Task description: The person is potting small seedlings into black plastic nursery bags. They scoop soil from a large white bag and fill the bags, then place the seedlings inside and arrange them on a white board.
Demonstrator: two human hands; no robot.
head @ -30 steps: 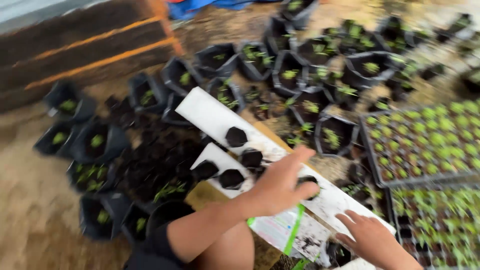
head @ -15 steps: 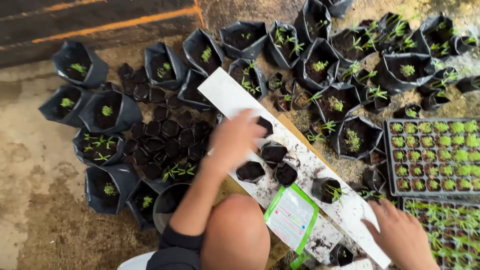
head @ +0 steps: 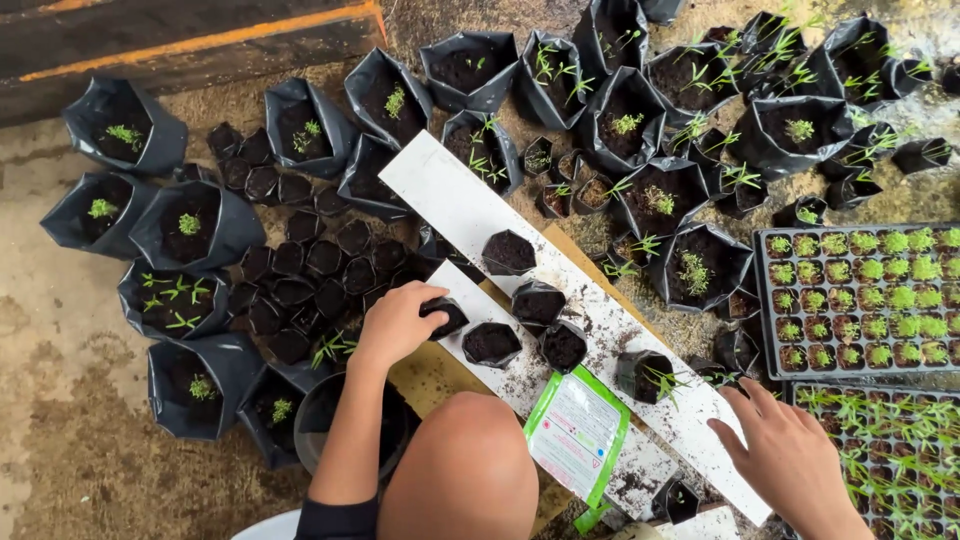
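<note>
My left hand (head: 398, 322) grips a small black soil-filled nursery bag (head: 446, 316) at the left edge of a white board (head: 450, 200). Three more small filled bags (head: 510, 252) stand on the board close by, none with a plant. Further right on the board, a small bag holding a green seedling (head: 645, 376) stands just left of my right hand (head: 790, 455). That hand hovers with fingers spread over the board's right end, holding nothing. My bare knee (head: 460, 470) is between the two arms.
A white and green packet (head: 578, 432) lies on the board. Large black bags with seedlings (head: 190, 225) ring the area, and small filled bags (head: 300, 270) cluster on the left. Black seedling trays (head: 860, 295) sit at right. Dark wooden planks (head: 180, 40) run along the top.
My left hand has moved left and down from the board's middle to its left edge and closed on a small bag. My right hand has risen toward the seedling bag. The camera has shifted.
</note>
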